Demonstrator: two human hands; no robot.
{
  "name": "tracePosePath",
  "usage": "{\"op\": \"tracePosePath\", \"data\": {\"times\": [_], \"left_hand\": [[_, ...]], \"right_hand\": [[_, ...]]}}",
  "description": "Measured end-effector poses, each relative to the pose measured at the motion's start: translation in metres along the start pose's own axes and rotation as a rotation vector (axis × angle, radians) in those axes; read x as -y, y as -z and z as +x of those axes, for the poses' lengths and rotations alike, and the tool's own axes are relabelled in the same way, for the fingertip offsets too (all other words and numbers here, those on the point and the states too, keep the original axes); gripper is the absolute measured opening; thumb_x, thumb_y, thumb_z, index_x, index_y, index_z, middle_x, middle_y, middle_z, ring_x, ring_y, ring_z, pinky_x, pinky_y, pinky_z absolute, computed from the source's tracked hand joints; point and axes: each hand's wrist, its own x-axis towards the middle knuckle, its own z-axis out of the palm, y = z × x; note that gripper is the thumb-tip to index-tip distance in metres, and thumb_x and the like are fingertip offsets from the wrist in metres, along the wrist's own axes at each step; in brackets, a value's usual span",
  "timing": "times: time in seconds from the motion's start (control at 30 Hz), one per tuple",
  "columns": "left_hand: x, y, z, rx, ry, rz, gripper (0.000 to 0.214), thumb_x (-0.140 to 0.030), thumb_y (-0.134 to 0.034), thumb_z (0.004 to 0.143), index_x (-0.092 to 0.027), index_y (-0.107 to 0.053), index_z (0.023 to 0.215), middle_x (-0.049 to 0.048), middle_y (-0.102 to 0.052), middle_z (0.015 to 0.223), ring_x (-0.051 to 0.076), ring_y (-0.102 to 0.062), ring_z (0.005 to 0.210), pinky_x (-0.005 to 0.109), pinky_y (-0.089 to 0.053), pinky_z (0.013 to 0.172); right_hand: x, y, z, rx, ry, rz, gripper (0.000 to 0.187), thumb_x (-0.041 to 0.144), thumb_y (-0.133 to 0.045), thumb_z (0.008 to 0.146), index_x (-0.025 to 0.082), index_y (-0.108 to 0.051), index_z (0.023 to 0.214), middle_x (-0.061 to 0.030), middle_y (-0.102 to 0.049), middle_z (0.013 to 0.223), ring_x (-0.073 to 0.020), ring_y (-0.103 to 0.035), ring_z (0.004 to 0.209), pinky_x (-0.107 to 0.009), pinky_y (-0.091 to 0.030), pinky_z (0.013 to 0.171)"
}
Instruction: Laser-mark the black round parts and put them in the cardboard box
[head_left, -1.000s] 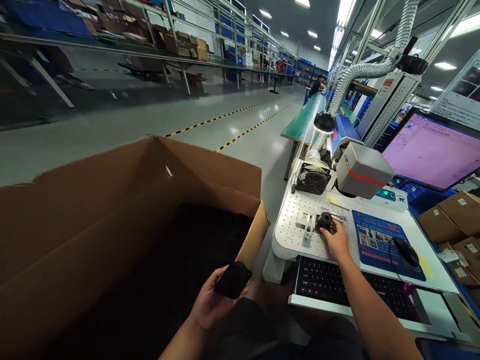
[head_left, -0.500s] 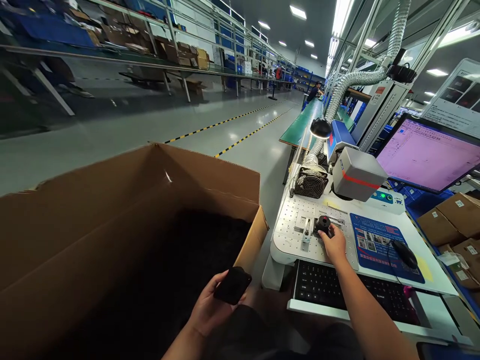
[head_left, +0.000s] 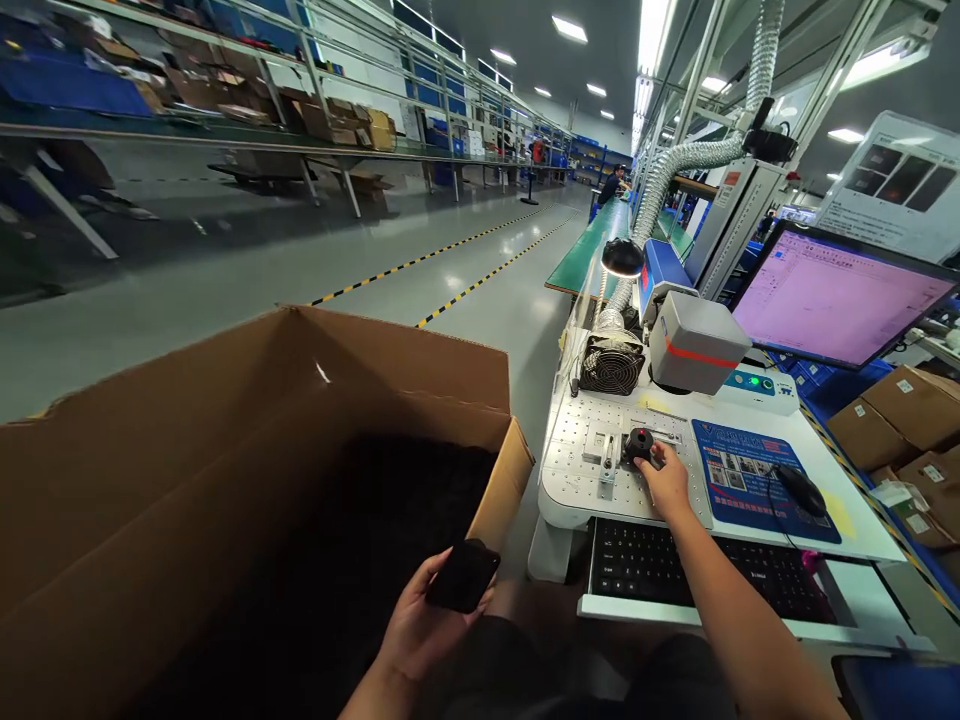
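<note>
My left hand (head_left: 431, 620) is closed around a flat black square plate-like part (head_left: 463, 576), just outside the cardboard box's near right corner. Under the grey box-shaped machine head, my right hand (head_left: 666, 478) grips a small black part (head_left: 638, 444) with a rounded top by its right side. That part rests on the perforated metal plate (head_left: 570, 455), close against a metal bracket (head_left: 607, 460). A small red light spot shows on its top. The inner fingertips of my right hand are partly hidden.
A deep cardboard box (head_left: 405, 350) with dark contents stands at left. The grey machine head (head_left: 697, 340) overhangs the plate beside a fan (head_left: 611, 365). Nearby are a mouse pad (head_left: 739, 475), mouse (head_left: 804, 490), keyboard (head_left: 637, 565) and monitor (head_left: 847, 295). A person sits far back.
The view has turned slightly to the right, so the workstation appears a little further left. Both hands keep their holds; the black part stays beside the bracket.
</note>
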Motion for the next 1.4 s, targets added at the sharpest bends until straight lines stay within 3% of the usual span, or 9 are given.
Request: {"op": "tracePosePath", "data": {"times": [0.13,0.3,0.43,0.53,0.7,0.97,1.1,1.2,1.4], "left_hand": [[0.001,0.0,0.001,0.042,0.009,-0.019,0.021,-0.025,-0.06,0.082,-0.011,-0.075,0.089,0.0197,-0.072,0.093,0.028,-0.064,0.075,0.038,-0.055,0.06],[0.005,-0.002,0.007,0.022,0.006,-0.035,0.027,-0.029,-0.061,0.078,-0.01,-0.074,0.092,0.021,-0.069,0.094,0.027,-0.061,0.072,0.036,-0.054,0.055],[0.007,-0.004,0.012,0.02,-0.007,0.003,0.025,-0.03,-0.063,0.079,-0.012,-0.073,0.093,0.0192,-0.069,0.093,0.025,-0.06,0.07,0.035,-0.054,0.054],[0.009,0.0,0.016,0.035,-0.011,0.032,0.026,-0.032,-0.065,0.08,-0.013,-0.073,0.096,0.0191,-0.07,0.096,0.027,-0.062,0.075,0.037,-0.056,0.058],[0.009,0.005,0.017,0.036,-0.018,0.057,0.035,-0.034,-0.067,0.081,-0.013,-0.071,0.109,0.0182,-0.071,0.1,0.028,-0.064,0.08,0.039,-0.059,0.062],[0.005,-0.003,0.01,0.041,-0.035,-0.011,0.029,-0.032,-0.065,0.085,-0.014,-0.071,0.108,0.0154,-0.072,0.099,0.025,-0.065,0.074,0.036,-0.058,0.057],[0.003,-0.003,0.01,-0.02,0.076,-0.046,0.028,-0.033,-0.063,0.09,-0.016,-0.07,0.11,0.0166,-0.074,0.101,0.032,-0.072,0.088,0.044,-0.063,0.07],[0.002,-0.001,0.009,-0.013,0.15,-0.019,0.041,-0.029,-0.058,0.094,-0.009,-0.061,0.13,0.022,-0.073,0.109,0.036,-0.073,0.095,0.048,-0.064,0.074],[0.0,-0.002,0.004,-0.061,0.257,-0.02,0.06,-0.03,-0.052,0.099,-0.007,-0.038,0.153,0.0246,-0.072,0.111,0.035,-0.075,0.087,0.039,-0.063,0.054]], "right_hand": [[0.008,0.037,-0.025,-0.045,0.04,-0.001,0.058,0.049,-0.07,0.077,0.016,-0.066,0.124,-0.0164,-0.07,0.124,-0.0331,-0.065,0.116,-0.052,-0.048,0.105],[-0.003,0.089,-0.116,-0.016,0.172,0.08,0.033,0.038,-0.056,0.092,0.02,-0.066,0.119,-0.011,-0.075,0.111,-0.0241,-0.073,0.095,-0.046,-0.057,0.095],[-0.03,0.102,-0.182,0.085,0.167,-0.016,0.027,0.029,-0.05,0.095,0.024,-0.067,0.116,-0.0091,-0.075,0.109,-0.0229,-0.074,0.09,-0.044,-0.061,0.087],[-0.047,0.1,-0.201,0.082,0.215,-0.072,0.029,0.025,-0.05,0.095,0.025,-0.067,0.117,-0.0083,-0.075,0.107,-0.0241,-0.073,0.096,-0.047,-0.06,0.091],[-0.055,0.091,-0.198,0.092,0.268,-0.092,0.033,0.021,-0.046,0.095,0.026,-0.069,0.118,-0.0086,-0.075,0.109,-0.0258,-0.071,0.103,-0.051,-0.059,0.094],[-0.059,0.093,-0.195,0.074,0.302,-0.114,0.033,0.023,-0.047,0.097,0.028,-0.065,0.123,-0.0094,-0.072,0.118,-0.0277,-0.069,0.109,-0.053,-0.059,0.094],[-0.055,0.097,-0.192,0.026,0.297,-0.098,0.028,0.028,-0.051,0.097,0.03,-0.067,0.12,-0.0092,-0.073,0.114,-0.0285,-0.071,0.106,-0.051,-0.061,0.091],[-0.05,0.096,-0.184,0.006,0.289,-0.078,0.025,0.031,-0.053,0.096,0.03,-0.07,0.115,-0.0089,-0.074,0.112,-0.0288,-0.071,0.105,-0.05,-0.062,0.09],[-0.019,0.091,-0.142,0.045,0.278,0.006,0.024,0.033,-0.051,0.097,0.027,-0.069,0.112,-0.0083,-0.074,0.11,-0.0255,-0.071,0.103,-0.044,-0.06,0.092]]}}
